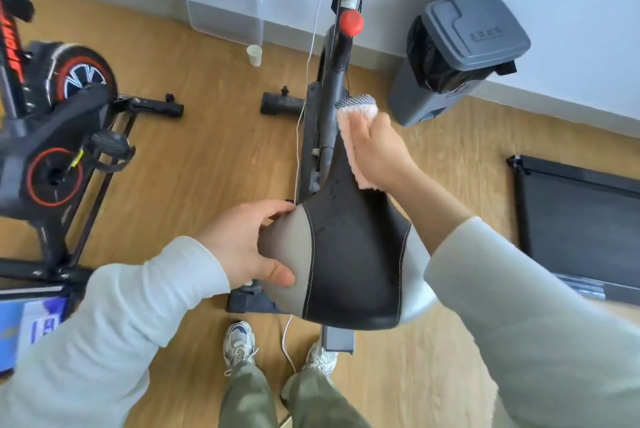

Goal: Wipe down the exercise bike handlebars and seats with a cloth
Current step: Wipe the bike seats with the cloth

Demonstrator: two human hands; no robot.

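The right hand has its fingers folded over a pink fluffy cloth and presses it onto the narrow nose of the bike saddle. One mesh-backed corner of the cloth sticks out past the fingertips. Behind that grip, at the saddle's wide rear, the left hand clamps the grey side panel, with the thumb on top and the fingers tucked round the edge.

The cloth looks soft and light and should mould to the curved nose. It would bunch if dragged loosely, so a flat palm on it probably works best. The saddle cover looks smooth and padded, and small droplets show on the black centre, so it may be slick. The broad rear edge is probably the steadiest place to brace it.

Beyond the cloth, the frame rises to a red knob. The handlebars are out of view. To the right of the wiping hand a grey lidded bin stands against the wall. Well to the left of the bracing hand is a second exercise bike.
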